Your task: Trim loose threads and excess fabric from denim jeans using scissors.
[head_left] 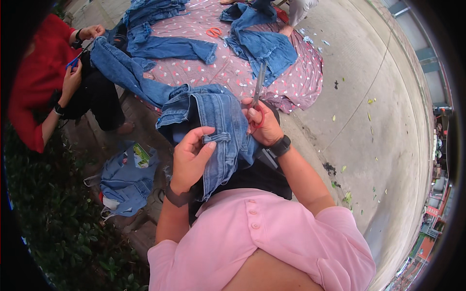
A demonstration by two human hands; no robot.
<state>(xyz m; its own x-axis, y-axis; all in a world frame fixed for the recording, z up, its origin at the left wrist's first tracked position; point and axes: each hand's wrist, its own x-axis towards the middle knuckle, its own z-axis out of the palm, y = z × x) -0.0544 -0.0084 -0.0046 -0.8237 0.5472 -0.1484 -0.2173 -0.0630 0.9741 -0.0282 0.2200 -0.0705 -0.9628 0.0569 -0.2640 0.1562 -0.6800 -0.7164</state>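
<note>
A pair of blue jeans (218,114) lies over my lap, its waistband end toward me and one leg stretching off to the far left. My left hand (190,157) is closed on the jeans, thumb and forefinger on either side of a belt loop (217,137). In my right hand (266,127) I grip scissors (260,87) by their red handles, blades pointing away from me. That hand rests against the right side of the denim; some of its fingers are hidden.
At the left, a person in red (36,82) holds blue-handled scissors (74,63) by the jeans' far leg. More jeans (170,48) and orange-handled scissors (213,32) lie on a patterned cloth (194,72). A denim bag (124,177) sits beside bushes (53,213). Another person's foot (286,30) shows beyond.
</note>
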